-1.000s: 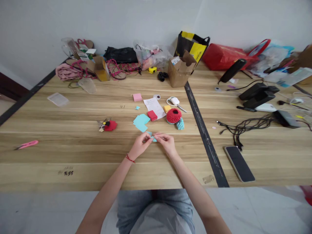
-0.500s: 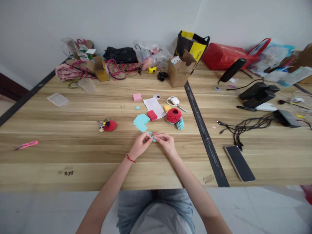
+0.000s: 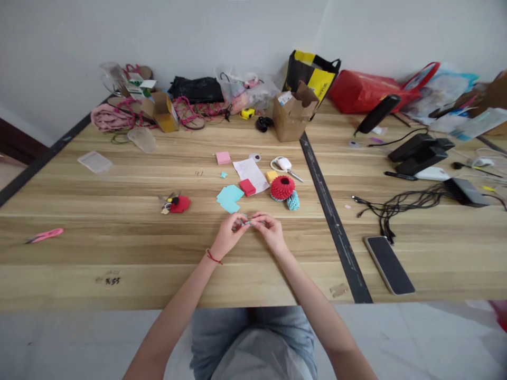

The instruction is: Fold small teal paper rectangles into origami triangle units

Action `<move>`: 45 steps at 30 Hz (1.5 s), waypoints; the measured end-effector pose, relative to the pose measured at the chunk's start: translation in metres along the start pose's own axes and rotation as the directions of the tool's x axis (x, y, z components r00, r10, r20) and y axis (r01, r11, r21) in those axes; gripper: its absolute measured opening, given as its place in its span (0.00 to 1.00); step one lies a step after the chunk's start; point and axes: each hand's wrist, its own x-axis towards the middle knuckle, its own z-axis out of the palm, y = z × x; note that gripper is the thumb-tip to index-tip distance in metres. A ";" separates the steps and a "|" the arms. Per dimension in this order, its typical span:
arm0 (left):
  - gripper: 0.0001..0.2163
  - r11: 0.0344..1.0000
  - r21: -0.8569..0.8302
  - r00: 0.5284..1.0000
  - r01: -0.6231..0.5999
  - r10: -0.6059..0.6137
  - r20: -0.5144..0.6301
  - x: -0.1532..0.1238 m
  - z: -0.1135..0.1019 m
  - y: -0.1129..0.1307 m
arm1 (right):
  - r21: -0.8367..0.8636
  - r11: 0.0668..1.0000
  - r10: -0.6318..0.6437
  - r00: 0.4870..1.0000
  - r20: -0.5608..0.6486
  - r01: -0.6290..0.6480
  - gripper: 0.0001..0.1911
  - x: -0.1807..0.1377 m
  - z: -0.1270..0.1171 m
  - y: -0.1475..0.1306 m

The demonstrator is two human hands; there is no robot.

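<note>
Wood-grain tabletop (image 3: 158,258) underlies the work: left hand (image 3: 229,232) and right hand (image 3: 270,231) pinch a small light-blue paper piece (image 3: 246,222) between thumbs and fingers, its length seemingly crosswise, neither hand clearly nearer; beyond it, leftward, lie light-blue sheets (image 3: 228,199).

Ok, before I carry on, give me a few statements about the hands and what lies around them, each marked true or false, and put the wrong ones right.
1. The left hand and the right hand both hold a small blue paper piece. True.
2. The red bracelet is on the right wrist. False: the red bracelet is on the left wrist.
3. The flat blue sheets lie on the table beyond the left hand. True.
4. The phone lies left of the black strip. False: the phone lies to the right of it.
</note>
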 end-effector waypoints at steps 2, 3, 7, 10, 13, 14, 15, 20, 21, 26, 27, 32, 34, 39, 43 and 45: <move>0.07 0.999 0.029 0.999 -0.035 0.035 -0.008 0.000 0.000 0.000 | -0.037 0.999 -0.022 1.000 0.001 0.022 0.05 0.000 0.000 0.002; 0.06 0.997 0.043 0.998 -0.059 0.059 -0.008 0.000 0.000 0.000 | -0.047 0.998 -0.031 1.000 0.003 0.031 0.05 0.000 0.000 0.002; 0.04 0.989 0.065 0.991 -0.135 0.136 -0.003 0.001 -0.001 -0.001 | -0.058 0.996 -0.070 0.997 0.017 0.071 0.05 -0.001 0.002 0.004; 0.03 0.983 0.082 0.986 -0.163 0.164 0.000 0.001 -0.001 0.000 | -0.065 0.994 -0.091 0.996 0.016 0.092 0.05 -0.002 0.003 0.004; 0.03 0.977 0.106 0.983 -0.184 0.183 0.020 0.001 0.000 0.001 | -0.074 0.992 -0.103 0.994 0.026 0.104 0.05 -0.002 0.004 0.004; 0.04 0.976 0.111 0.982 -0.188 0.186 0.027 0.001 -0.001 0.001 | -0.074 0.992 -0.104 0.994 0.029 0.105 0.06 -0.002 0.005 0.004; 0.04 0.975 0.117 0.982 -0.189 0.187 0.032 0.001 -0.001 0.001 | -0.072 0.992 -0.102 0.994 0.031 0.104 0.06 -0.002 0.005 0.005; 0.05 0.980 0.138 0.990 -0.141 0.143 -0.007 -0.001 -0.001 0.003 | -0.045 0.997 -0.064 0.998 0.022 0.065 0.05 -0.002 0.005 0.005; 0.05 0.982 0.134 0.991 -0.129 0.133 -0.018 -0.001 -0.001 0.004 | -0.038 0.998 -0.059 0.998 0.017 0.059 0.05 -0.002 0.005 0.004; 0.06 0.989 0.123 0.995 -0.076 0.083 -0.058 -0.002 0.000 0.008 | -0.062 0.994 -0.092 0.995 -0.042 0.089 0.06 -0.003 0.004 -0.001; 0.06 0.989 0.127 0.995 -0.070 0.079 -0.062 -0.002 0.000 0.008 | -0.079 0.992 -0.105 0.993 -0.049 0.101 0.06 -0.003 0.003 -0.002; 0.05 0.981 0.156 0.990 -0.117 0.126 -0.054 -0.003 -0.001 0.006 | -0.139 0.981 -0.126 0.991 0.053 0.132 0.06 -0.006 0.007 -0.004; 0.04 0.974 0.168 0.985 -0.150 0.161 -0.056 -0.003 -0.001 0.006 | -0.120 0.986 -0.106 0.989 0.107 0.119 0.07 -0.007 0.009 -0.004; 0.02 0.958 0.192 0.974 -0.215 0.225 -0.031 -0.003 -0.003 0.011 | -0.024 1.000 0.005 0.995 0.097 -0.002 0.11 -0.006 0.010 0.000; 0.03 0.962 0.138 0.971 -0.237 0.239 0.004 -0.002 -0.005 0.012 | 0.069 0.986 0.151 0.988 0.036 -0.153 0.13 -0.002 0.007 0.002; 0.04 0.983 0.054 0.983 -0.176 0.178 -0.041 -0.002 -0.005 0.009 | 0.125 0.969 0.212 0.977 0.026 -0.213 0.15 -0.001 0.006 0.002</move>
